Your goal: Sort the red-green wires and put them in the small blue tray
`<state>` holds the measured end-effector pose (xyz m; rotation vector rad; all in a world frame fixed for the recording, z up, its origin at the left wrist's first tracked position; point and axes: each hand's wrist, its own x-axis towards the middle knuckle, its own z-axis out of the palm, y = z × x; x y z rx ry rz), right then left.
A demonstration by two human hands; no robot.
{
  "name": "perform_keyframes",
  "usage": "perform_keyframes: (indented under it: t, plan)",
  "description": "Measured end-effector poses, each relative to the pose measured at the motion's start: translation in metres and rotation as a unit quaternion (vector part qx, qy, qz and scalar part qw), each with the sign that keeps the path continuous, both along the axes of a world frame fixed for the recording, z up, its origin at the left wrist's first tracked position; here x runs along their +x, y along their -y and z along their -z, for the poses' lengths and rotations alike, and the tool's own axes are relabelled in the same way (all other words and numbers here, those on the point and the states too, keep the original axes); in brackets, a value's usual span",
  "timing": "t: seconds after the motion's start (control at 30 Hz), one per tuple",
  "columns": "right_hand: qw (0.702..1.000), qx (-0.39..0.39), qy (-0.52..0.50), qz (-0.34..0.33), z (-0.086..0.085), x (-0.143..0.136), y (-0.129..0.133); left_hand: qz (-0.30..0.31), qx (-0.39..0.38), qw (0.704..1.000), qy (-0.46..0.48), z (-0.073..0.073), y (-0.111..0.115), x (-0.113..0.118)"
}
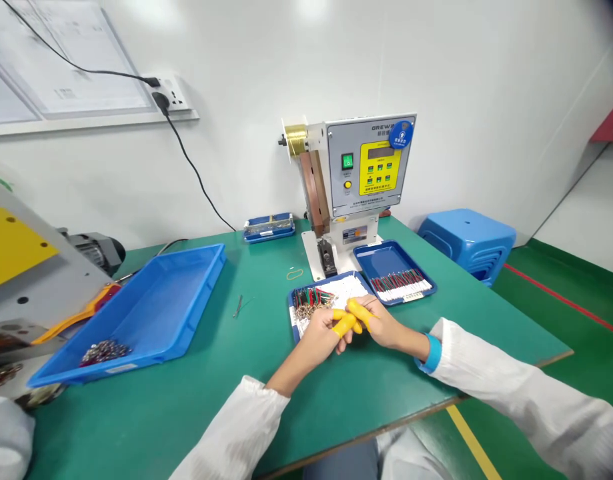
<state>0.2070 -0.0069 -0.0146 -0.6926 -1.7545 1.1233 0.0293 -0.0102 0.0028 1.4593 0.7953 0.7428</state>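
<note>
On the wall at far left, papers (51, 60) carry print too small to read, beside a socket (176, 93). On the green table (246, 373), a blue bin (156, 293) contains metal parts (105, 351) and bears a white label (121, 368), illegible here. Rightward lie a small tray (269, 235) and a rubber band (295, 274). The near tray (290, 307) holds red, green and black wires (313, 297) with brass-coloured ends, on white material. At its front edge, the left hand (329, 331) meets the right hand (379, 323); the fingers (344, 326), several in yellow covers, are bent together, and whether they grip anything cannot be told. Behind stands a machine (336, 167) lettered "GREWI", the word running up to a blue badge (401, 135) with white Chinese characters; its yellow keypad (380, 168) bears a line of small Chinese print. The far tray (386, 255) contains a row of red and black wires with white ends and a white label at its front rim. Blue stools (469, 230) stand at right.
</note>
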Motion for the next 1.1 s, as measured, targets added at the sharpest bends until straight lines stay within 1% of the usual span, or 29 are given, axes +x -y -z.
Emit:
perform_keyframes:
  t: [0.07,0.2,0.27,0.4,0.47,0.53,0.63,0.7,0.77,0.83,0.87,0.93,0.97,1.0,1.03,1.07,1.1]
  plan:
    - [0.999,-0.03,-0.017,-0.014,0.002,0.0,0.0,0.008,0.007,1.0,0.0,0.0,0.0,-0.002]
    - [0.989,-0.131,-0.061,-0.03,0.003,-0.003,0.001,0.013,0.016,1.0,0.015,0.004,-0.002,-0.007]
    - [0.986,-0.143,-0.074,-0.037,0.0,-0.003,0.001,0.021,0.012,1.0,0.02,0.006,-0.004,-0.009]
    - [0.983,-0.144,-0.089,-0.065,-0.008,-0.003,0.002,0.04,0.005,0.999,0.029,0.008,-0.006,-0.011]
    - [0.981,-0.147,-0.088,-0.086,-0.009,-0.003,0.002,0.048,0.002,0.998,0.031,0.009,-0.005,-0.012]
    - [0.983,-0.137,-0.081,-0.094,-0.007,-0.002,0.001,0.051,-0.004,0.998,0.031,0.009,-0.005,-0.013]
    - [0.99,-0.093,-0.057,-0.084,-0.004,0.001,0.0,0.046,-0.006,0.999,0.029,0.009,-0.006,-0.015]
    - [0.996,-0.036,-0.034,-0.075,-0.004,0.004,-0.001,0.048,-0.008,0.999,0.019,0.007,-0.007,-0.014]
    - [0.997,0.037,-0.016,-0.058,-0.007,0.007,-0.003,0.058,-0.014,0.998,0.005,0.005,-0.006,-0.012]
    - [0.995,0.089,-0.01,-0.035,-0.012,0.01,-0.005,0.05,-0.02,0.998,0.014,0.004,-0.003,-0.01]
    - [0.995,0.094,-0.012,-0.022,-0.015,0.012,-0.006,0.033,-0.023,0.999,0.033,0.004,-0.002,-0.008]
    - [0.997,0.077,-0.027,0.017,-0.021,0.019,-0.01,-0.016,-0.029,0.995,0.09,0.004,0.001,-0.008]
    - [0.996,0.066,-0.043,0.049,-0.023,0.024,-0.013,-0.041,-0.033,0.992,0.119,0.005,0.0,-0.009]
    - [0.992,0.06,-0.067,0.094,-0.025,0.03,-0.017,-0.066,-0.036,0.987,0.145,0.005,-0.001,-0.012]
    - [0.983,0.068,-0.092,0.141,-0.026,0.037,-0.021,-0.093,-0.041,0.981,0.165,0.005,-0.003,-0.015]
    - [0.976,0.088,-0.093,0.179,-0.026,0.045,-0.026,-0.119,-0.044,0.976,0.179,0.005,-0.007,-0.019]
    - [0.969,0.123,-0.073,0.203,-0.026,0.052,-0.03,-0.145,-0.045,0.971,0.186,0.004,-0.01,-0.022]
